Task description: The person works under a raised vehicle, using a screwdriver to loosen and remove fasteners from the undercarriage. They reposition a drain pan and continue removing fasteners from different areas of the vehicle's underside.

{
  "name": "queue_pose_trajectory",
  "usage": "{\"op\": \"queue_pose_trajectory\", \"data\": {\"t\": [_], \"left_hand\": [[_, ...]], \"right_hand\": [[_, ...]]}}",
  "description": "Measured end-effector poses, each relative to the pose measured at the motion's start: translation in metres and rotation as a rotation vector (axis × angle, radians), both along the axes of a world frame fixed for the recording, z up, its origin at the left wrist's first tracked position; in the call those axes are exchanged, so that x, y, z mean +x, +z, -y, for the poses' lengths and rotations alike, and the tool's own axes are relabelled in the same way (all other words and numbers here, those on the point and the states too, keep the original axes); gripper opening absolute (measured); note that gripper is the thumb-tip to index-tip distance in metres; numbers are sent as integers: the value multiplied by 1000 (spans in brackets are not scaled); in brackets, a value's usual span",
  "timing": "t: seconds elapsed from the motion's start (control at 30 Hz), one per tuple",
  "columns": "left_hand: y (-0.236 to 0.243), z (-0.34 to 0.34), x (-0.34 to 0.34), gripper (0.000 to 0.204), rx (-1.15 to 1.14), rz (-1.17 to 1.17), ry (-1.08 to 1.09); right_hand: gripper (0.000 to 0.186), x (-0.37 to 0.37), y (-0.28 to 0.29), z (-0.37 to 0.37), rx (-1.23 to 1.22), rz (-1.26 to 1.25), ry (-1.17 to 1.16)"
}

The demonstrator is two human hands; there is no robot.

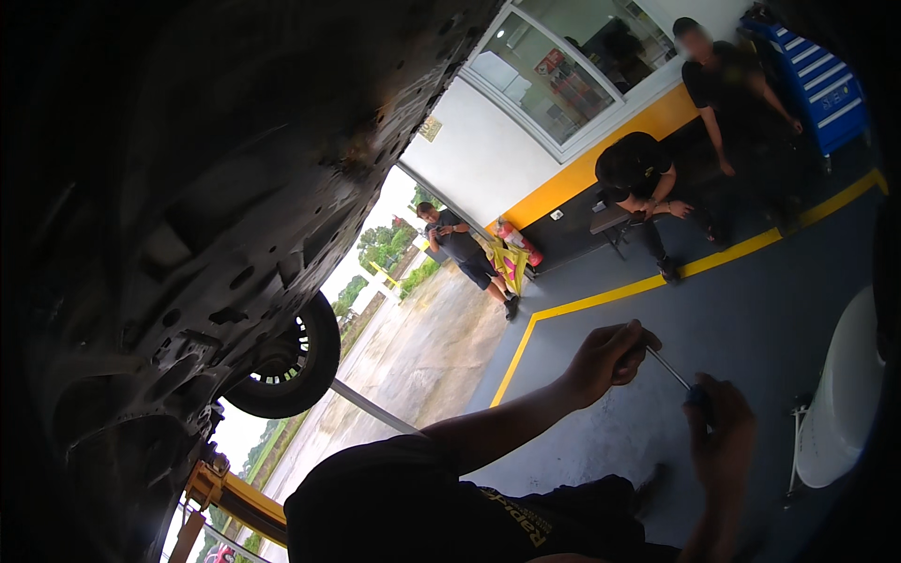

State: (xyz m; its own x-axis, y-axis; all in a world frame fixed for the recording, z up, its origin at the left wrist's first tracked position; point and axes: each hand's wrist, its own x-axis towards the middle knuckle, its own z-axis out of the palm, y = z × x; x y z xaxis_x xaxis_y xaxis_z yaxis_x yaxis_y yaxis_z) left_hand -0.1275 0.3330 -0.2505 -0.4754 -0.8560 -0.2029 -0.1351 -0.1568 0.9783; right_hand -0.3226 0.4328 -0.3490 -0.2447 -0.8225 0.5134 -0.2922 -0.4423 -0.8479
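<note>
My left hand (610,357) is closed around the tip end of a thin metal screwdriver (668,368). My right hand (723,436) grips its dark handle, just below and right of the left hand. Both hands are held out over the grey floor. My left arm reaches out from a black sleeve (413,507) at the lower edge. The raised car's dark underside (206,188) fills the left of the view, well apart from both hands.
The car's wheel (291,361) hangs over a yellow lift arm (225,497). A white rounded container (845,394) stands at the right. Three people (648,178) are by the far wall, near a blue tool cabinet (817,80). A yellow line (601,296) runs across the floor.
</note>
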Motion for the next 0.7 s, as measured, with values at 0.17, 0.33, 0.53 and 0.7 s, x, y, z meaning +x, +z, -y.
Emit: {"op": "queue_pose_trajectory", "data": {"t": [0.17, 0.33, 0.53, 0.7], "left_hand": [[37, -17, 10, 43, -140, 189, 91], [105, -34, 26, 40, -228, 251, 148], [202, -45, 15, 65, -615, 10, 26], [268, -66, -40, 73, -793, -267, -165]], "right_hand": [[34, 15, 21, 0, -16, -47, 48], [28, 34, 66, -1, 91, 345, 467], [24, 49, 148, 11, -298, 259, 474], [29, 30, 204, 16, -712, 179, 261]]}}
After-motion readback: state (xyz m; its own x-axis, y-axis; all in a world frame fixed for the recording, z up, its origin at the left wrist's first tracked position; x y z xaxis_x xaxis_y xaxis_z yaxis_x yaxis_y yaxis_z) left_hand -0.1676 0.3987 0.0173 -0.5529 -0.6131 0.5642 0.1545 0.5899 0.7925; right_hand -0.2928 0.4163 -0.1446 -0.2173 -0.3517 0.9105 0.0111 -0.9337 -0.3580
